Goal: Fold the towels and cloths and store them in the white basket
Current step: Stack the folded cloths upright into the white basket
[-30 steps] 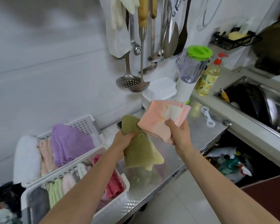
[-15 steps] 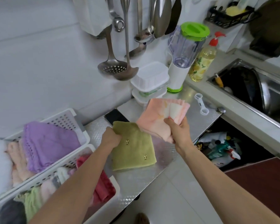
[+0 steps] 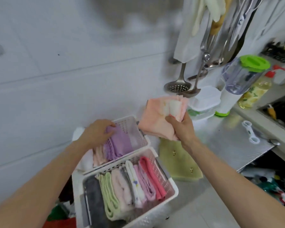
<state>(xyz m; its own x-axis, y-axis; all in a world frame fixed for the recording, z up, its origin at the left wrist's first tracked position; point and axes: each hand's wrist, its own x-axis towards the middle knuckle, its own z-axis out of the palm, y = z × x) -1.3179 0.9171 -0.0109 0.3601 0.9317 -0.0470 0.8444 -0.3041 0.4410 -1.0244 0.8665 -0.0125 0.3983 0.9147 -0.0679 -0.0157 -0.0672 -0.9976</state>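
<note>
The metal counter [image 3: 220, 145] runs under and beyond the right fingers. Two white baskets come next: the near basket [image 3: 174, 190], below both hands, is packed with upright folded cloths, and the far basket [image 3: 138, 129] lies under the left fingers. The olive cloth [image 3: 179, 162] lies flat on the counter just below the right hand [image 3: 183, 129], whose fingers and thumb pinch the folded pink cloth [image 3: 155, 122] held up in the air. The left hand [image 3: 95, 132] presses its fingers on the purple cloth [image 3: 120, 142] inside the far basket, apparently parting a gap. If that gap is too tight, the pink cloth's layers may splay and unfold as it goes in.
</note>
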